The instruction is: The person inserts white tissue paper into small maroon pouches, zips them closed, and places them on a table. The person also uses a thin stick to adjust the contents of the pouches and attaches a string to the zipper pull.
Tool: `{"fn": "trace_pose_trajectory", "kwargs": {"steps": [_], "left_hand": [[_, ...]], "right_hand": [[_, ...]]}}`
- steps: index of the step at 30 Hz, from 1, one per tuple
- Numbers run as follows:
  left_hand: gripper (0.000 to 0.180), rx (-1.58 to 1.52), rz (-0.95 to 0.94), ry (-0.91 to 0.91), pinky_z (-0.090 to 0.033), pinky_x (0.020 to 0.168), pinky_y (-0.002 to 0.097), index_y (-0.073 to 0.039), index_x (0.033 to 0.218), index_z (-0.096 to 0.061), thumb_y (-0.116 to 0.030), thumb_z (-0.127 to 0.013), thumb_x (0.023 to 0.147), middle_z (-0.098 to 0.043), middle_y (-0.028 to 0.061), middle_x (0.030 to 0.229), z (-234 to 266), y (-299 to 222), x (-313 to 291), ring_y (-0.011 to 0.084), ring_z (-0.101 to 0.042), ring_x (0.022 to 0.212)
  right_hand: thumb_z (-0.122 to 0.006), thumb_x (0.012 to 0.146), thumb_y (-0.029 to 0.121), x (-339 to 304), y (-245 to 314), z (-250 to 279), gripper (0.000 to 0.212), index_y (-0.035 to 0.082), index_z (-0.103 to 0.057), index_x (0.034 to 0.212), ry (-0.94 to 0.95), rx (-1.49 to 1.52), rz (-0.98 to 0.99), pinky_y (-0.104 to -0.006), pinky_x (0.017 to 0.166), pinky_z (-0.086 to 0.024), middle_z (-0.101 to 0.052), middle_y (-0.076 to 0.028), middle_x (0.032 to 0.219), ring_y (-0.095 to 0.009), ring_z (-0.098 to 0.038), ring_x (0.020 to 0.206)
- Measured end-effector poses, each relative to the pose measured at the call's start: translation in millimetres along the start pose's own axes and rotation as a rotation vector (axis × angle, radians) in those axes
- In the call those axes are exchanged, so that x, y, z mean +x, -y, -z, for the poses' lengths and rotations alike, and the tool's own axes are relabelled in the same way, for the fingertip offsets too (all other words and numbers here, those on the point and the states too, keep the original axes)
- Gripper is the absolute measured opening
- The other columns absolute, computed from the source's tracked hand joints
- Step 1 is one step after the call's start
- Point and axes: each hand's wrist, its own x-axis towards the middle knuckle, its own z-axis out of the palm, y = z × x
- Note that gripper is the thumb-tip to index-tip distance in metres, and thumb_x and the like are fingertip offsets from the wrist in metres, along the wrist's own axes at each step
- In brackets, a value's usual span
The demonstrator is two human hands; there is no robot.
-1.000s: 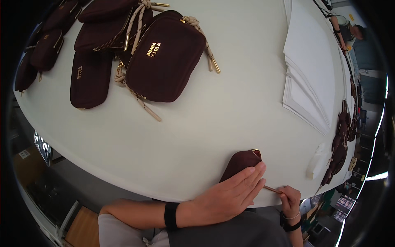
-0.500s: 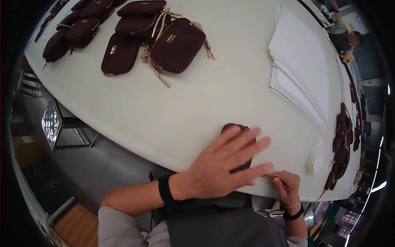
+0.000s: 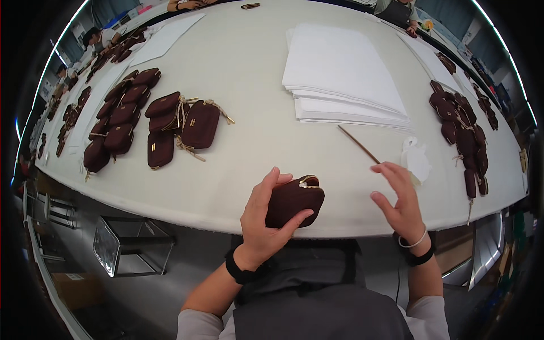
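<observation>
A dark maroon zip pouch [image 3: 297, 201] is in my left hand [image 3: 262, 224], the thumb over its front and the fingers behind its left side. Its gold zipper is partly undone at the upper right corner. My right hand [image 3: 403, 204] has its thumb and fingers apart, with nothing between them. Just beyond its fingertips a thin brown stick [image 3: 359, 144] lies slantwise on the white table [image 3: 249, 170]. A crumpled white piece [image 3: 416, 158] is beside that hand.
Finished-looking maroon pouches with cords [image 3: 200, 124] are grouped at left, with more rows [image 3: 122, 116] beyond. A stack of white sheets [image 3: 343, 73] lies ahead. More pouches [image 3: 462, 133] line the right. A metal-framed stool [image 3: 133, 243] stands below the left edge. Co-workers sit at the far sides.
My left hand, spread over the pouch before, now grips it. My right hand has gone from pinching a thin stick-like thing to open, farther forward. The whole view has turned.
</observation>
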Motion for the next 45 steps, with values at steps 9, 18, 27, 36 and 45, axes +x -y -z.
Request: {"fn": "trace_pose_trajectory", "kwargs": {"steps": [9, 18, 27, 36, 45], "left_hand": [[0.092, -0.385, 0.059, 0.315, -0.042, 0.111, 0.0433, 0.001, 0.153, -0.034, -0.028, -0.085, 0.082, -0.045, 0.0249, 0.151, -8.4, -24.6, -10.9, 0.0366, -0.048, 0.139], [0.071, -0.564, 0.62, 0.599, -0.039, 0.109, 0.0371, -0.003, 0.133, -0.055, -0.035, -0.086, 0.078, -0.056, 0.0121, 0.134, 28.5, -25.0, -4.5, 0.0261, -0.054, 0.126], [0.044, -0.832, 0.92, 0.709, -0.041, 0.097, 0.0302, -0.009, 0.105, -0.055, -0.022, -0.088, 0.078, -0.059, 0.001, 0.107, 20.9, -15.4, -13.6, 0.0137, -0.055, 0.102], [0.021, -1.035, 1.071, 0.638, -0.042, 0.089, 0.0242, -0.007, 0.105, -0.055, -0.028, -0.056, 0.106, -0.058, -0.0026, 0.102, 3.9, 1.2, -18.5, 0.0057, -0.052, 0.097], [0.024, -1.108, 1.177, 0.489, -0.043, 0.087, 0.0229, -0.01, 0.107, -0.052, -0.034, -0.051, 0.108, -0.054, -0.0039, 0.1, -7.6, 3.2, -20.1, 0.0039, -0.052, 0.094]], "right_hand": [[-0.073, 0.092, 0.013, 0.6, 45.1, -68.7, 0.028, -0.001, -0.067, 0.116, 0.184, 1.141, -0.272, -0.0304, 0.093, -0.049, -0.07, -0.007, 0.109, -0.015, -0.062, 0.102], [-0.077, 0.09, 0.013, -8.8, 36.2, -61.0, 0.017, 0.003, -0.071, 0.101, 0.4, 1.193, -0.231, -0.0266, 0.084, -0.05, -0.071, -0.002, 0.092, -0.01, -0.063, 0.088], [-0.073, 0.095, 0.019, -25.3, 28.6, -70.6, 0.018, 0.003, -0.068, 0.101, 0.61, 1.337, -0.507, -0.0239, 0.081, -0.048, -0.069, -0.001, 0.091, -0.007, -0.06, 0.087], [-0.058, 0.105, 0.032, -23.0, 10.6, -82.0, 0.029, 0.005, -0.067, 0.101, 0.731, 1.522, -0.723, -0.0193, 0.073, -0.043, -0.063, 0.006, 0.089, -0.002, -0.053, 0.08], [-0.049, 0.108, 0.031, -24.0, 11.3, -78.9, 0.033, 0.004, -0.057, 0.126, 0.342, 1.429, -0.763, -0.0269, 0.087, -0.051, -0.062, -0.002, 0.106, -0.009, -0.062, 0.096]]}}
